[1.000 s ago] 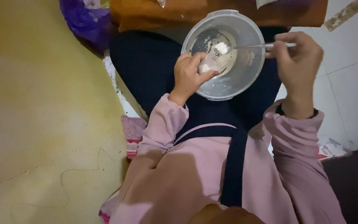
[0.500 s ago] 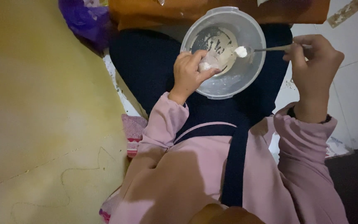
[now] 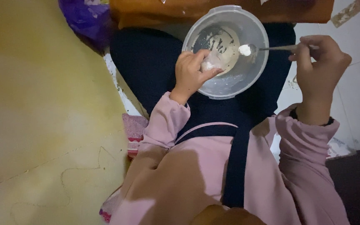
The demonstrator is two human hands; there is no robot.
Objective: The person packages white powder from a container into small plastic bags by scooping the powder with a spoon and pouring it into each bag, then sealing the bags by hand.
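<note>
From the head view, I have the spoon (image 3: 267, 48) pinched by its handle end in my right hand (image 3: 318, 66), fingers closed on it, with a small heap of white powder or paste sitting in its bowl. My left hand (image 3: 192, 73) is curled shut around a small white lump (image 3: 211, 64), perhaps a little bag, though I cannot tell what it is. To do this spooning well, I judge I should keep the spoon level so the heap does not slide off, keep it over the bowl (image 3: 226, 52) so any spill lands inside, and hold the lump steady and close under it. The bowl is clear plastic, resting on my lap (image 3: 146, 62), with a pale smear and dark streaks on its bottom. The spoon's tip hangs over the bowl's right half, just beside the lump; the left hand lies over the bowl's near left rim, the right hand outside the rim to the right. The two hands are apart, with the spoon reaching between them.
</note>
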